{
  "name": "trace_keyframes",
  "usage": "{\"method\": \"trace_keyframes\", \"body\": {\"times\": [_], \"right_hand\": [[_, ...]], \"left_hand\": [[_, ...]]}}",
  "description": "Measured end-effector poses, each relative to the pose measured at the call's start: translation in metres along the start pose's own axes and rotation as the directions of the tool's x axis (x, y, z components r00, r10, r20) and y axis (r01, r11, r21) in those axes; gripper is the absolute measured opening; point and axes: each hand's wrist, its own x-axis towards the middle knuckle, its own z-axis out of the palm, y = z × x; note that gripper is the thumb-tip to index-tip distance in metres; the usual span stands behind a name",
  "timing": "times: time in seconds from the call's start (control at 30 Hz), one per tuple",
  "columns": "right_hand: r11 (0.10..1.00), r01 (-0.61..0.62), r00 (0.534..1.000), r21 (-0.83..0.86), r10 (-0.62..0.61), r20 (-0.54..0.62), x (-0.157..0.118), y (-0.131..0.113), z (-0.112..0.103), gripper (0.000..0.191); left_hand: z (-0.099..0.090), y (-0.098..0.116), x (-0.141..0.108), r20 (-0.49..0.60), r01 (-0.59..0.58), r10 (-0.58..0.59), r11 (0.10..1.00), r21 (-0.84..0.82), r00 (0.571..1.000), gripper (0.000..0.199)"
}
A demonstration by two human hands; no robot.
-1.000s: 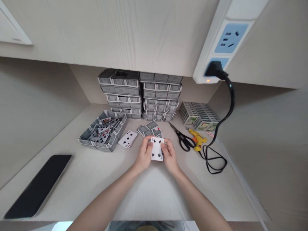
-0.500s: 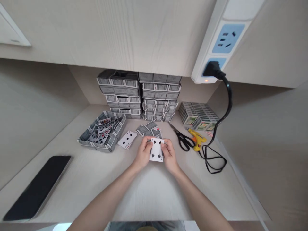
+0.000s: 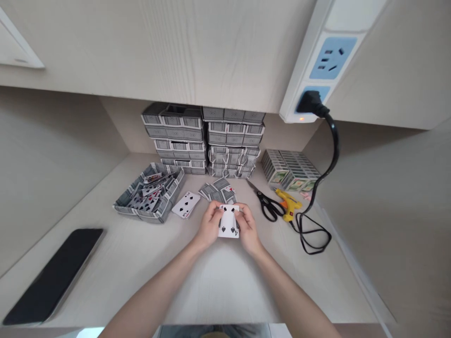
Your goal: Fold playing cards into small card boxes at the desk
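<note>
Between my two hands is a four of spades card point(image 3: 229, 222), face up, its long sides bent back under my fingers. My left hand point(image 3: 210, 222) grips its left side and my right hand point(image 3: 247, 226) its right side, thumbs on the face. Just beyond my hands lie overlapping face-down cards point(image 3: 216, 191), partly hidden by my fingers. Left of my left hand, a small pile topped by a three of spades point(image 3: 186, 204) rests on the table. Farther left, a basket made of folded cards point(image 3: 162, 213) holds many loose cards.
Black scissors point(image 3: 268, 204) and a yellow glue gun point(image 3: 288, 204) with a black cord lie right. Stacked card-built boxes point(image 3: 234, 134) and packs of cards point(image 3: 289, 170) stand behind. A dark phone point(image 3: 54, 277) lies left. A power strip point(image 3: 319, 70) hangs above right.
The four of spades has shifted very slightly down and left between my fingers. Both hands keep their grip in nearly the same place.
</note>
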Motion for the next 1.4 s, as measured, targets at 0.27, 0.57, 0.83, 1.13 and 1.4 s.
{"method": "trace_keyframes", "body": {"times": [0.27,0.57,0.83,1.13,1.4], "right_hand": [[0.999,0.035,0.999,-0.017,-0.035,0.0,0.001,-0.002,-0.001,0.016],[0.993,-0.012,1.0,0.116,0.014,-0.016,0.002,0.0,-0.002,0.008],[0.937,-0.159,0.987,0.311,0.141,0.077,0.0,-0.009,-0.002,0.01],[0.849,-0.491,0.847,0.195,0.414,0.333,0.009,-0.012,-0.011,0.036],[0.909,-0.401,0.843,0.113,0.318,0.434,0.007,-0.01,-0.011,0.038]], "left_hand": [[0.002,-0.008,0.0,-0.045,-0.08,0.08,0.997,0.015,0.996,0.007],[0.004,-0.006,-0.004,-0.098,-0.117,0.112,0.992,-0.047,0.989,0.004],[0.001,-0.003,-0.005,-0.12,-0.152,0.144,0.986,-0.062,0.982,0.007],[-0.008,-0.008,0.001,0.073,-0.083,0.084,0.996,-0.012,0.994,0.008],[-0.014,-0.004,0.0,0.157,-0.111,0.11,0.994,-0.001,0.981,0.01]]}}
